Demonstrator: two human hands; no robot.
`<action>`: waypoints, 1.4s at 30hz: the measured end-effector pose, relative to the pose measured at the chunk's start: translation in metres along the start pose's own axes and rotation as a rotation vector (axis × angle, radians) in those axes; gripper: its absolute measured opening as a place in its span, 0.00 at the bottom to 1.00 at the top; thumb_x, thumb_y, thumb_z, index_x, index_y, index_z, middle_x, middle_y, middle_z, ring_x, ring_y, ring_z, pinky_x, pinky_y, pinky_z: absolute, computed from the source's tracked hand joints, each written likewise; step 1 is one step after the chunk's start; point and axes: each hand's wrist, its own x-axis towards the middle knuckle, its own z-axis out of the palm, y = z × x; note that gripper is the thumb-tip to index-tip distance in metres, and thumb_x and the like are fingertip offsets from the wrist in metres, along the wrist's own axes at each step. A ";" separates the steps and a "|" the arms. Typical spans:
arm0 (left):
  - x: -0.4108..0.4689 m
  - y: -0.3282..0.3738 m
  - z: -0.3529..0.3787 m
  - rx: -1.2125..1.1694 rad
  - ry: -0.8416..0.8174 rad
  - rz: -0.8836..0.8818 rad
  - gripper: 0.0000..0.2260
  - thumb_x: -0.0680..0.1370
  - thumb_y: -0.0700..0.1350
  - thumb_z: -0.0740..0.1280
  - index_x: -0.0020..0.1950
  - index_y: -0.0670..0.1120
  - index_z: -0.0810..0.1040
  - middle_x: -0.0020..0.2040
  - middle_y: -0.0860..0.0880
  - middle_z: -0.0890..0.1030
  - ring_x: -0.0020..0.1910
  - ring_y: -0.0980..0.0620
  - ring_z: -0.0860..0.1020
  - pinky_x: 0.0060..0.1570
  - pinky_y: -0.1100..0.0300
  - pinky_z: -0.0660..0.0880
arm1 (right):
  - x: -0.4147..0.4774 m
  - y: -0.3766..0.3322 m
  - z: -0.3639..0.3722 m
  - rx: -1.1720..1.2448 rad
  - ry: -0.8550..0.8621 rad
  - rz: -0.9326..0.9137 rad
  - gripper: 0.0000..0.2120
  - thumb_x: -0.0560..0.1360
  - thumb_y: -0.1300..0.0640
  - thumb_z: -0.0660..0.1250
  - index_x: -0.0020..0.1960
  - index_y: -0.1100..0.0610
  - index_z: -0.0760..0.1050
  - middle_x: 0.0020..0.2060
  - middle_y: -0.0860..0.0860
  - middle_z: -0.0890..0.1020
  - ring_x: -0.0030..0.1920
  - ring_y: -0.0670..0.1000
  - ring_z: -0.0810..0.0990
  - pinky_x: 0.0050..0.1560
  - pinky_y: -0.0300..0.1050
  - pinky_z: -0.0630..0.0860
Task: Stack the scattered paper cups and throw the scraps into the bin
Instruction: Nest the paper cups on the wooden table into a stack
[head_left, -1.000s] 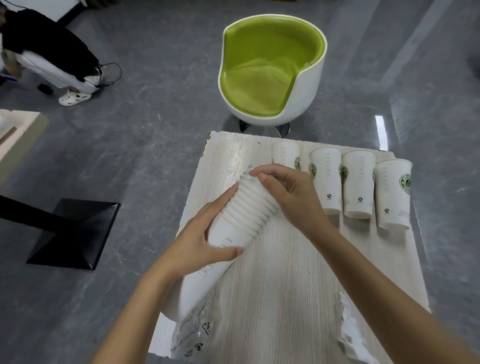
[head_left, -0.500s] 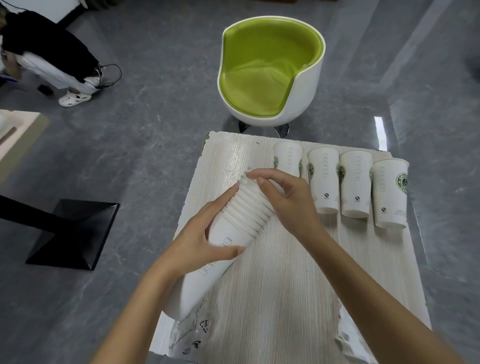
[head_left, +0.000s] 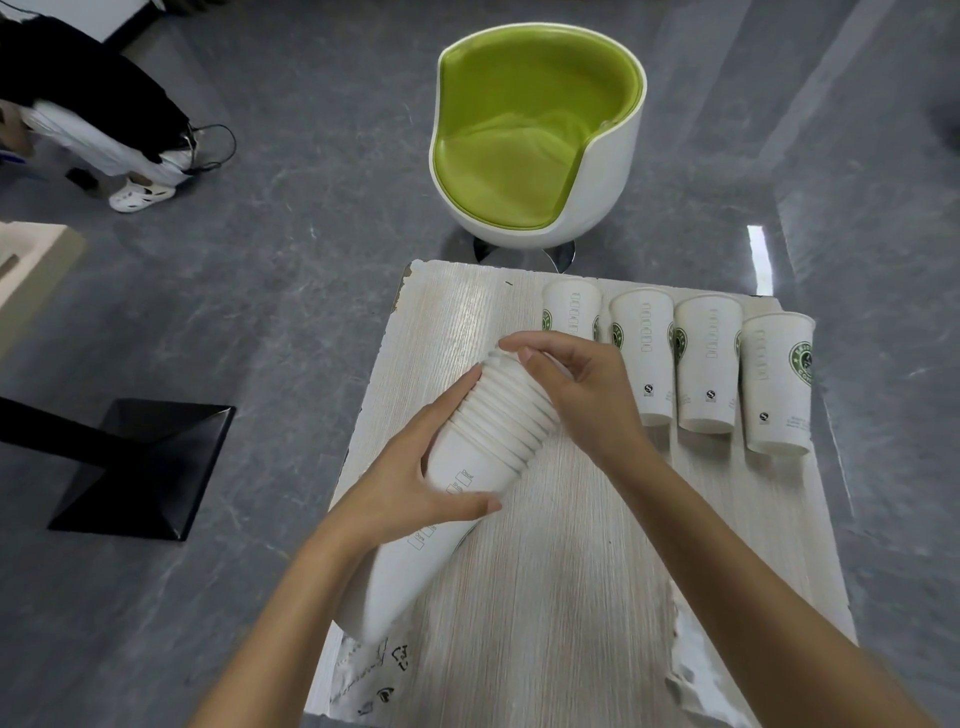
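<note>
A long stack of white paper cups (head_left: 488, 447) lies tilted across the pale wooden table (head_left: 571, 571), rims toward the far end. My left hand (head_left: 415, 483) grips the stack's body from the left. My right hand (head_left: 576, 389) holds the ribbed rim end, fingers curled over the top. Several single white cups with green logos (head_left: 706, 364) stand in a row at the far right, upside down. A clear printed plastic wrapper (head_left: 363, 675) lies at the near left edge, and a torn white scrap (head_left: 696, 670) lies near my right forearm.
A white tub chair with a green seat (head_left: 535, 140) stands beyond the table. A black table base (head_left: 145, 467) sits on the grey floor at left. A person (head_left: 93, 114) is at the far left. No bin is in view.
The hands and the stack have hardly shifted; the view has drifted slightly, and my right hand's fingers have settled a little further over the rim end.
</note>
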 end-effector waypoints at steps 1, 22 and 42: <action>0.002 0.000 0.000 0.002 0.005 0.000 0.48 0.66 0.43 0.81 0.76 0.65 0.56 0.72 0.72 0.63 0.72 0.68 0.62 0.67 0.69 0.61 | 0.001 0.000 -0.001 0.003 -0.001 0.000 0.10 0.76 0.64 0.65 0.47 0.52 0.83 0.46 0.44 0.84 0.51 0.41 0.81 0.56 0.38 0.75; 0.029 -0.007 -0.006 -0.060 0.071 -0.057 0.45 0.68 0.38 0.79 0.76 0.63 0.58 0.73 0.72 0.63 0.73 0.68 0.62 0.71 0.69 0.61 | 0.101 0.069 -0.061 -0.362 -0.030 0.005 0.08 0.77 0.61 0.63 0.50 0.53 0.80 0.38 0.44 0.81 0.40 0.43 0.79 0.47 0.41 0.76; 0.054 -0.014 -0.012 -0.077 0.087 -0.107 0.45 0.68 0.38 0.79 0.75 0.64 0.59 0.73 0.71 0.64 0.72 0.69 0.62 0.66 0.76 0.62 | 0.188 0.115 -0.056 -0.550 -0.196 0.143 0.08 0.78 0.56 0.64 0.52 0.54 0.82 0.53 0.48 0.83 0.56 0.48 0.78 0.54 0.39 0.69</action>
